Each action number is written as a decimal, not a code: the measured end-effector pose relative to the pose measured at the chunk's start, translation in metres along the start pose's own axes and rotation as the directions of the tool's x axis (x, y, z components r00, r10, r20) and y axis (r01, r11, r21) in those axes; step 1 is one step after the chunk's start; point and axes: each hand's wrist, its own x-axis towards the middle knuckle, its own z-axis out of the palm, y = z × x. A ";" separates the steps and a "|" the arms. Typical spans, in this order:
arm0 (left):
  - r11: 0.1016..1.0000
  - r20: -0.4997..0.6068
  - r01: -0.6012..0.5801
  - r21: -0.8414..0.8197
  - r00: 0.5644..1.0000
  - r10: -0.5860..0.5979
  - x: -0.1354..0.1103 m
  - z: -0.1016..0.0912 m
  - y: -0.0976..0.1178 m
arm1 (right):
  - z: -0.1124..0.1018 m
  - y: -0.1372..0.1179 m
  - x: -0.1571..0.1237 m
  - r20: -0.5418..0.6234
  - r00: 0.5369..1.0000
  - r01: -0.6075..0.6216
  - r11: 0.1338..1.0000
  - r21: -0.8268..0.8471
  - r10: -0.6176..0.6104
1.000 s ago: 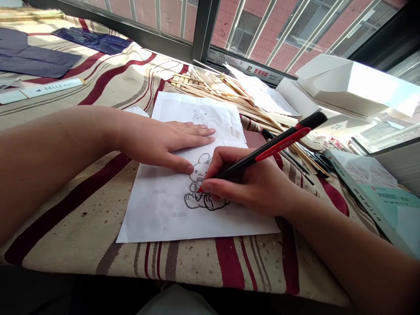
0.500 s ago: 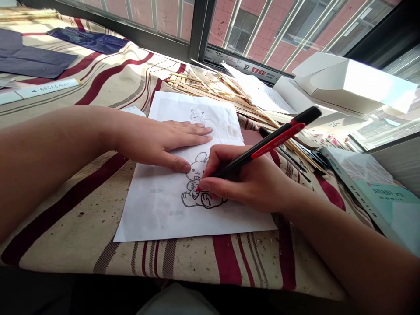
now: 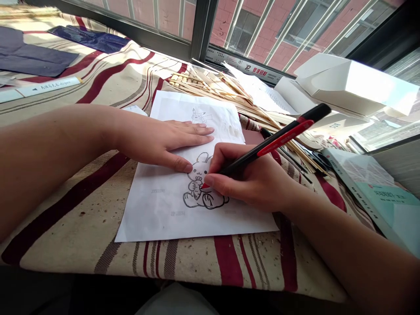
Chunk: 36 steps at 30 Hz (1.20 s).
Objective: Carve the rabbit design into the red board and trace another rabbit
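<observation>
A white sheet of paper [image 3: 151,214] lies on the striped cloth. On it is a black-outlined bunny drawing [image 3: 200,192] hugging a carrot, and a small Pikachu sketch [image 3: 201,117] shows higher up. My left hand [image 3: 160,140] rests flat on the paper, fingers stretched out, thumb beside the bunny's head. My right hand [image 3: 243,177] is closed round a black pen [image 3: 262,148] with a red clip and red tip. The pen's tip is at the carrot's right side, and the hand covers the right part of the bunny.
Thin wooden strips [image 3: 226,89] are heaped behind the paper. At the right are a teal book [image 3: 383,197] and a white box [image 3: 357,83]. Dark blue cloth-like pieces [image 3: 88,38] and a long white strip [image 3: 42,89] lie at the left. A window [image 3: 249,35] stands behind.
My right hand has shifted slightly right with the pen, so its tip moved from the carrot's middle to its right side. The pen leans lower. My left hand stays on the paper.
</observation>
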 end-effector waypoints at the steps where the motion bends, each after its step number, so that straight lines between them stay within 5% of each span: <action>1: 1.000 -0.002 0.000 -0.002 1.000 0.000 0.000 0.000 0.000 | 0.000 0.000 0.000 -0.002 1.000 0.000 1.000 -0.003 0.000; 36: 1.000 0.005 0.004 0.003 1.000 -0.004 0.000 -0.001 0.003 | 0.001 0.005 0.001 -0.048 0.999 -0.006 1.000 0.011 0.006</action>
